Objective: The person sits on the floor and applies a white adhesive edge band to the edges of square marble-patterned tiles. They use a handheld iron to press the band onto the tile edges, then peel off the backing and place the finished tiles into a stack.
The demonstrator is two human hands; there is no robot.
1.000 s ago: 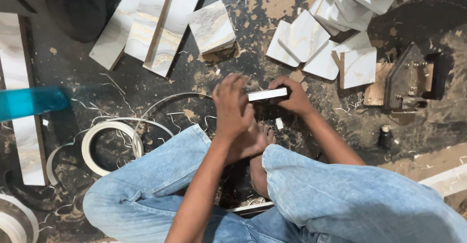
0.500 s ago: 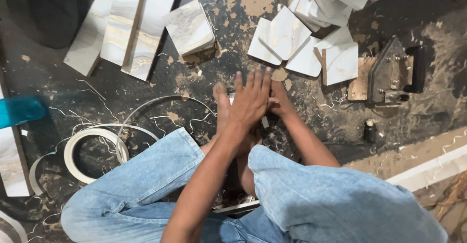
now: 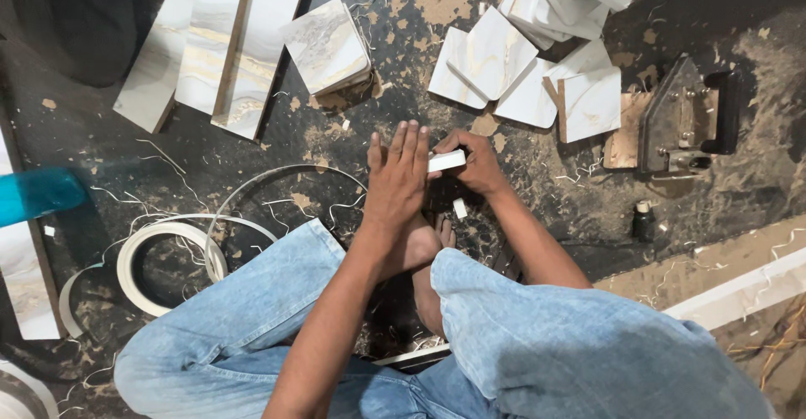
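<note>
I sit on the floor in blue jeans, both arms reaching forward between my knees. My right hand (image 3: 477, 164) pinches a small white rectangular piece (image 3: 447, 160) by its right end, just above the floor. My left hand (image 3: 398, 177) is stretched flat with the fingers straight and close together. It rests against the left end of the piece and hides whatever lies under the palm. A small white chip (image 3: 460, 208) lies on the floor just below the piece. My bare foot (image 3: 443, 233) shows under the hands.
Marble-patterned strips (image 3: 210, 49) and a square block (image 3: 327, 45) lie at the top left. A pile of cut tiles (image 3: 537, 62) and a black iron-like tool (image 3: 682, 121) lie at the top right. Nearby are a white edge-band coil (image 3: 168, 255), a small dark bottle (image 3: 642, 217), a blue object (image 3: 38, 194) and scattered shavings.
My left hand went from curled over the white piece to flat with fingers stretched out. The right hand kept its hold. Less of the piece shows now.
</note>
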